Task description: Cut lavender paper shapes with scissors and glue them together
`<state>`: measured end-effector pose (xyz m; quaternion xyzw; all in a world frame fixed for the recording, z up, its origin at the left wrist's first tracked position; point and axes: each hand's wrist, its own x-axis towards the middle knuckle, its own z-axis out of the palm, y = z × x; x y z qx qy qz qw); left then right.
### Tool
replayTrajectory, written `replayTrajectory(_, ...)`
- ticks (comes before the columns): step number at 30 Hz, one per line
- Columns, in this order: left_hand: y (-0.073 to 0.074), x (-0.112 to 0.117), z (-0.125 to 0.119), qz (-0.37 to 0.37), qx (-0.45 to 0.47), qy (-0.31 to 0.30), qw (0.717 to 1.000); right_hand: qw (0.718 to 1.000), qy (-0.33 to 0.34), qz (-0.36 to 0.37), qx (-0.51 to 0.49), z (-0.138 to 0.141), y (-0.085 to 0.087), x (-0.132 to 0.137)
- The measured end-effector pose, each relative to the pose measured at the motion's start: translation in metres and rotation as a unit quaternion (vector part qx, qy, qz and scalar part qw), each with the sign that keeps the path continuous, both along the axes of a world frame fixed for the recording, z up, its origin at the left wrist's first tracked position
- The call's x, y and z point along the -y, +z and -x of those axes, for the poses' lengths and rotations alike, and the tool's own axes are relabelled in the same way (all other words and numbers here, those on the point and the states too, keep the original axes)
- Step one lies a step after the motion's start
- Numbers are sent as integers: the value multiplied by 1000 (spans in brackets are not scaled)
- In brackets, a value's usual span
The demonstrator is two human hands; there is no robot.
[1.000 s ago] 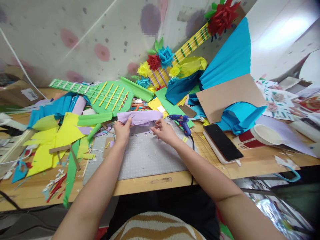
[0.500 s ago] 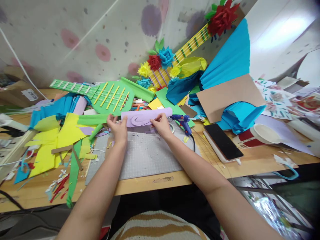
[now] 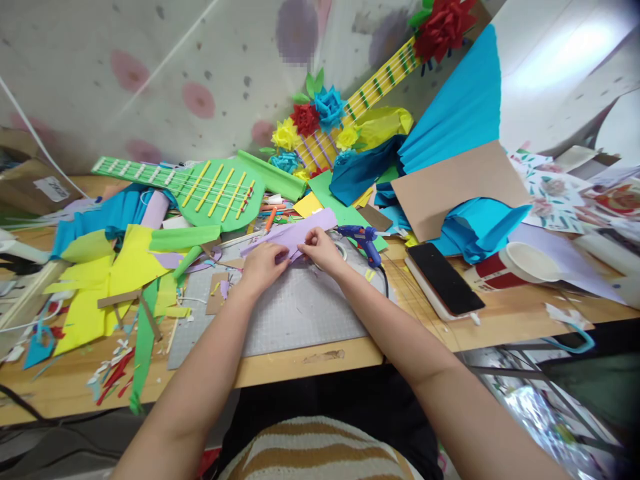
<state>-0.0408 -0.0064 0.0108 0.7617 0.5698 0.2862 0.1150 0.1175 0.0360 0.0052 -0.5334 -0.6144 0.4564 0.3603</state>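
Note:
A strip of light purple paper (image 3: 305, 230) lies slanted over the far edge of the grey cutting mat (image 3: 300, 313). My left hand (image 3: 263, 267) and my right hand (image 3: 323, 250) sit side by side at its middle, fingers pinched closed on the paper. A blue glue gun (image 3: 363, 238) rests just right of my right hand, its black cord running toward me.
A green paper guitar (image 3: 210, 190), a yellow guitar with paper flowers (image 3: 325, 130), blue crepe fans (image 3: 460, 120), a brown card (image 3: 455, 187), a black phone (image 3: 445, 277), a paper cup (image 3: 520, 263) and yellow and green scraps (image 3: 115, 280) crowd the wooden table (image 3: 310, 360).
My left hand has moved right along the purple strip until it is next to my right hand. The strip now lies slanted instead of level.

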Motion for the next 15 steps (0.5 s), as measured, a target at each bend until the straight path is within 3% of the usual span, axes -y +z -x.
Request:
replayTrajectory(3, 0, 0, 0, 9, 40, 18, 999, 999, 5, -1, 35, -4, 4, 4)
replayTrajectory(6, 2, -3, 2, -8, 204, 79, 976, 992, 34, -50, 113, -25, 23, 13)
replayTrajectory(8, 5, -7, 5, -11, 380, 114, 918, 979, 83, -67, 173, -53, 40, 21)
replayTrajectory(11, 12, -11, 8, 48, 612, 102, 783, 942, 226, 93, 228, -106, 61, 28)
replayTrajectory(12, 14, -11, 8, 82, 657, 88, 744, 936, 227, 113, 244, -123, 65, 28)
replayTrajectory(15, 18, -7, 4, 203, 712, 57, 669, 940, 49, 36, 337, -157, 61, 20)
